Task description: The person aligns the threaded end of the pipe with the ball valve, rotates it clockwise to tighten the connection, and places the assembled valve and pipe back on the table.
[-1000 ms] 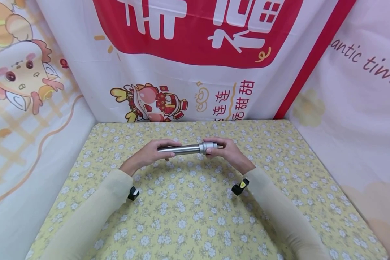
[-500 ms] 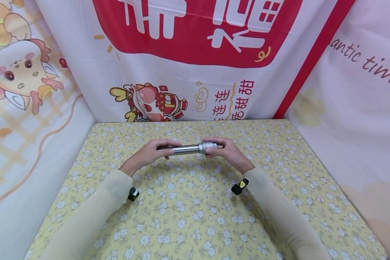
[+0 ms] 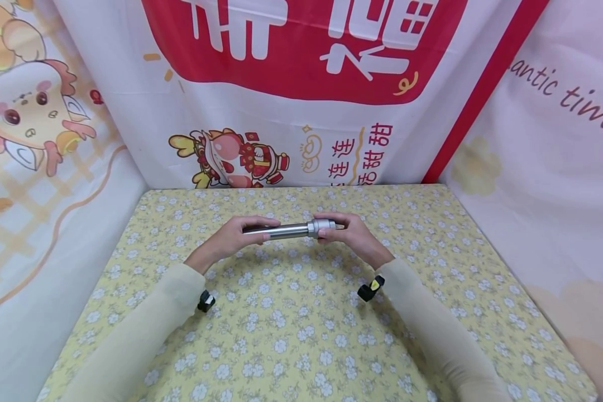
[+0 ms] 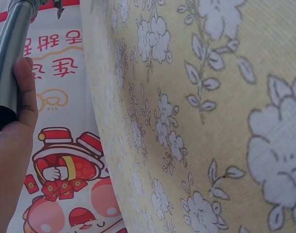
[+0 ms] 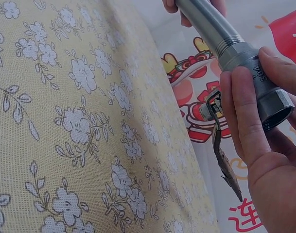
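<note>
1. While the left hand curls round a smooth silver metal tube, the right hand grips the grey cylindrical fitting at its end.
2. Both pieces are over a yellow cloth with white flowers.
3. A thin, bent lever juts beside the fitting.

The pipe and valve are silver-grey, the valve marked with dark characters. Pale yellow covers the tabletop, patterned with white flowers and greyish leaves. The sleeves are plain cream. The back cloth is white, with a red block bearing white characters; the left cloth has orange checks, the right cloth brown lettering and beige patches.
</note>
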`<state>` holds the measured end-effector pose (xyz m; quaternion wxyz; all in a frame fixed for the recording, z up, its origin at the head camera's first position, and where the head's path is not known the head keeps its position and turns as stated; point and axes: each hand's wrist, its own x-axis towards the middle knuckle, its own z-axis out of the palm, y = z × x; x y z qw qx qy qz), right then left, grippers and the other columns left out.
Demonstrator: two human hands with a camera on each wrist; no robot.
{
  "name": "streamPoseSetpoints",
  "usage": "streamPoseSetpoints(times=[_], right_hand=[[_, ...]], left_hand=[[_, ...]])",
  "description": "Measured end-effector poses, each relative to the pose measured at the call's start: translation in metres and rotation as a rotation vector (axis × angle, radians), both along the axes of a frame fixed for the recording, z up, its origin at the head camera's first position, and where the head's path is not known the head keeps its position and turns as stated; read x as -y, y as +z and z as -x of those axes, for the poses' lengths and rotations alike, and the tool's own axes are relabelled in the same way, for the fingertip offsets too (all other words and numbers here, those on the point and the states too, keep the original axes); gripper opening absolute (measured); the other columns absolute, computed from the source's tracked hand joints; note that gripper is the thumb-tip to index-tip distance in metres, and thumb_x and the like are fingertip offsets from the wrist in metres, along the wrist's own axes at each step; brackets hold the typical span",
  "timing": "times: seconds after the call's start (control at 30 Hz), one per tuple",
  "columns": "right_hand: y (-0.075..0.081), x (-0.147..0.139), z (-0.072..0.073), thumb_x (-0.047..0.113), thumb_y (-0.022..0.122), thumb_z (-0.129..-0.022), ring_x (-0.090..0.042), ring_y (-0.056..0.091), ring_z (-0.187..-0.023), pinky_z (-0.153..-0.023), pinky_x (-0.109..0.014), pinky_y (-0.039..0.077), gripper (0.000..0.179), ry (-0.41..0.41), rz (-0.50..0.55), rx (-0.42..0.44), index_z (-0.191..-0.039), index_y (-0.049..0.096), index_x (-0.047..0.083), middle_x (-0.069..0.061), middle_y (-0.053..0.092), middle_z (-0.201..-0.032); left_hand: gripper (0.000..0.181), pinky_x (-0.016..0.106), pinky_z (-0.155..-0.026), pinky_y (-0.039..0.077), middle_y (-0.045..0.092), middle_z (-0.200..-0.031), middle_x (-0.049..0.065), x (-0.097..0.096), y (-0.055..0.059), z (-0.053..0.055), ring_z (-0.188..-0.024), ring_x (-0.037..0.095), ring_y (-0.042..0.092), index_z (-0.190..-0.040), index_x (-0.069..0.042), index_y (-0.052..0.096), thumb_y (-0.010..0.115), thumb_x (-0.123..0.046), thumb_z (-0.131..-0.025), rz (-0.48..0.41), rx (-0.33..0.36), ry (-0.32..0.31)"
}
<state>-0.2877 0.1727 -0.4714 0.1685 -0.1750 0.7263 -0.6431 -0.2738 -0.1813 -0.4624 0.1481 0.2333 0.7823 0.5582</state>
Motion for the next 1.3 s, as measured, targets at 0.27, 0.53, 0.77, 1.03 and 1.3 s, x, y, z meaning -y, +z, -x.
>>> streamPoseSetpoints(times=[0.27, 0.53, 0.77, 1.03, 1.3], right_hand=[[-0.0011, -0.0003, 0.0, 0.026, 0.083, -0.1, -0.045, 0.075, -0.118, -0.112, -0.053, 0.056, 0.048, 0.0, 0.014, 0.004, -0.147, 0.071, 0.021, -0.004, 0.061, -0.154], [-0.001, -0.0004, 0.0, 0.026, 0.083, -0.101, -0.042, 0.076, -0.116, -0.11, -0.05, 0.058, 0.047, 0.0, 0.009, -0.007, -0.146, 0.072, 0.023, -0.003, 0.06, -0.156], [-0.002, -0.0006, 0.0008, 0.028, 0.083, -0.1, -0.044, 0.075, -0.117, -0.109, -0.048, 0.058, 0.047, 0.0, 0.003, -0.006, -0.146, 0.072, 0.024, -0.002, 0.058, -0.158], [-0.003, -0.0009, 0.0012, 0.028, 0.083, -0.1, -0.044, 0.076, -0.116, -0.11, -0.048, 0.058, 0.047, 0.002, -0.001, -0.013, -0.146, 0.071, 0.024, -0.003, 0.058, -0.159], [-0.0029, 0.0, 0.0013, 0.03, 0.083, -0.1, -0.038, 0.077, -0.114, -0.108, -0.044, 0.059, 0.05, 0.007, 0.0, -0.019, -0.148, 0.07, 0.022, -0.002, 0.059, -0.158]], left_hand=[[0.042, 0.036, -0.099, 0.06, 0.063, -0.154, 0.012, 0.0003, -0.0021, 0.0012, -0.129, 0.041, 0.064, -0.148, -0.02, 0.07, 0.074, -0.018, -0.106, -0.002, -0.028, -0.008], [0.043, 0.027, -0.095, 0.059, 0.062, -0.156, 0.012, -0.0007, -0.0035, 0.0028, -0.13, 0.042, 0.065, -0.148, -0.018, 0.07, 0.075, -0.014, -0.105, 0.006, -0.052, -0.007], [0.043, 0.026, -0.094, 0.059, 0.061, -0.156, 0.013, -0.002, -0.0036, 0.0029, -0.13, 0.043, 0.066, -0.146, -0.013, 0.071, 0.075, -0.008, -0.104, 0.003, -0.069, -0.01], [0.043, 0.026, -0.094, 0.058, 0.062, -0.155, 0.013, -0.0035, -0.003, 0.003, -0.129, 0.041, 0.066, -0.145, -0.01, 0.071, 0.077, -0.006, -0.102, 0.006, -0.08, -0.008], [0.05, 0.034, -0.094, 0.058, 0.062, -0.153, 0.014, -0.0032, -0.0027, 0.002, -0.125, 0.036, 0.066, -0.149, -0.016, 0.068, 0.08, -0.01, -0.1, 0.057, -0.054, 0.037]])
